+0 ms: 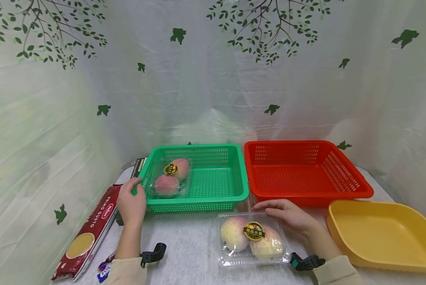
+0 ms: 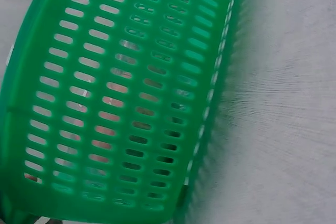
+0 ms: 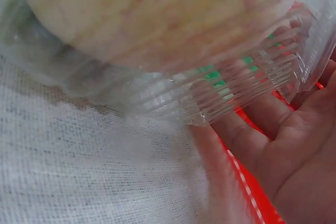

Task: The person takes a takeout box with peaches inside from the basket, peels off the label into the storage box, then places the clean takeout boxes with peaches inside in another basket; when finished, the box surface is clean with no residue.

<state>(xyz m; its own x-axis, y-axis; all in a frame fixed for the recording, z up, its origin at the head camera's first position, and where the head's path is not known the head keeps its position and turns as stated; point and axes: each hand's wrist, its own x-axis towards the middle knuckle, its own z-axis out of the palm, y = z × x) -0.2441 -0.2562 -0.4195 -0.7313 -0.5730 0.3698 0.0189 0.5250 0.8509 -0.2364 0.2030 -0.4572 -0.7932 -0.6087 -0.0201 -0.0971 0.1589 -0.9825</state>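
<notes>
My left hand (image 1: pixel 132 204) is at the near left corner of the green basket (image 1: pixel 198 205), fingers and thumb bent about its rim. The basket's slotted side (image 2: pixel 121 103) fills much of the left wrist view, where that hand is hardly seen. Inside the basket, at its left, lies a clear plastic box of two pink peaches (image 1: pixel 167 185). My right hand (image 1: pixel 293 215) holds a second clear box of two yellow-pink peaches (image 1: pixel 234 234) by its far right edge, in front of the baskets. In the right wrist view, fingers (image 3: pixel 268 114) show behind the clear plastic.
A red basket (image 1: pixel 307 196) stands right of the green one, with a yellow tray (image 1: pixel 387 229) in front of it to the right. Along the left lie a dark red packet (image 1: pixel 91 233) and a small purple-blue wrapper (image 1: pixel 105 268). A leaf-printed curtain (image 1: pixel 213 79) closes the back.
</notes>
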